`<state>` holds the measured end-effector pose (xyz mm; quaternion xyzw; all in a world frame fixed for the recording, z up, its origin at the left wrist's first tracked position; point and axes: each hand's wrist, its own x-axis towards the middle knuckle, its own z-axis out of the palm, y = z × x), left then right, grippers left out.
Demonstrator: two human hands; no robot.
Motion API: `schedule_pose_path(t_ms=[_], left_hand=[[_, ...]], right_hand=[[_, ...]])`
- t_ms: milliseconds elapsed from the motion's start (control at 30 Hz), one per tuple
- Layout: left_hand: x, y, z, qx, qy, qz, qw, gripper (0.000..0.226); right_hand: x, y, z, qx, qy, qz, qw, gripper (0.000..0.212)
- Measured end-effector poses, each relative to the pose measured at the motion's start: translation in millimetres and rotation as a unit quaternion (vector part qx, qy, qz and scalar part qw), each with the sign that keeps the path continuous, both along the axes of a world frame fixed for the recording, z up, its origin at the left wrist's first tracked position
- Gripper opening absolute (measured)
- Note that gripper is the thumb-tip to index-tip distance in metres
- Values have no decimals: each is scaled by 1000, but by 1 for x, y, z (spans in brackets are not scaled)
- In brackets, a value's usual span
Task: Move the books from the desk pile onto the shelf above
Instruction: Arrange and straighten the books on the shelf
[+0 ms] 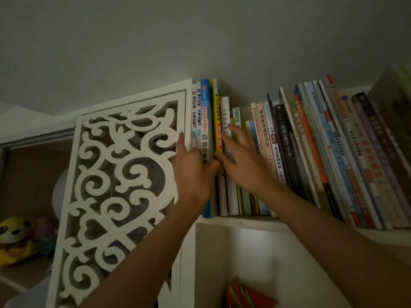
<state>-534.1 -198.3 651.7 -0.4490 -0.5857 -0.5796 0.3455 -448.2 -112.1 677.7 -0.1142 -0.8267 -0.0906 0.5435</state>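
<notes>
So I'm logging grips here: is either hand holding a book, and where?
Neither grips one. The left hand presses the blue book spine low down; the right hand lies spread against neighbouring spines.

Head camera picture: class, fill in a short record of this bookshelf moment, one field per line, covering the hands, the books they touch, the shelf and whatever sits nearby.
left hand: left hand lies flat on the tall blue-spined book
right hand: right hand has fingers spread on the white-spined book
between them: thin yellow-spined book stands upright
shelf: white wooden shelf board carries a long row of books
left side: white carved scrollwork panel
lower left: yellow plush toy
</notes>
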Motion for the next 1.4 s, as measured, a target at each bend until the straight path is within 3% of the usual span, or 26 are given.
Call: schedule_pose_path(t_ms=[133, 233, 333, 500, 667, 833, 967, 1133, 1267, 1400], left_hand=[[4, -37, -10, 83, -31, -102, 991, 38], [11, -41, -9, 62, -75, -170, 981, 32], [13, -38, -6, 27, -139, -218, 966, 40], [11, -50, -7, 22, -133, -229, 964, 27], [17, -66, -16, 52, -110, -218, 968, 32], [20, -93, -21, 70, -120, -238, 961, 25], [25, -101, -22, 73, -125, -250, 957, 25], [32, -105, -24, 83, -149, -255, 952, 25], [32, -115, -24, 84, -161, -251, 951, 19], [38, -128, -23, 96, -164, -238, 953, 18]], right_hand=[[2, -2, 0, -2, -25, -7, 1000, 50], [6, 0, -2, -8, -4, -27, 1000, 55], [6, 1, -5, -25, 28, -45, 998, 64], [-7, 2, -3, -43, 48, -53, 997, 81], [-2, -2, 6, -11, 13, -108, 994, 86], [-4, -1, 3, 69, -3, -170, 983, 74], [7, 4, 7, 187, -30, -267, 945, 63], [25, 18, 21, 227, -75, -318, 917, 67], [35, 26, 26, 245, -79, -319, 912, 83], [36, 36, 25, 219, -55, -282, 933, 78]])
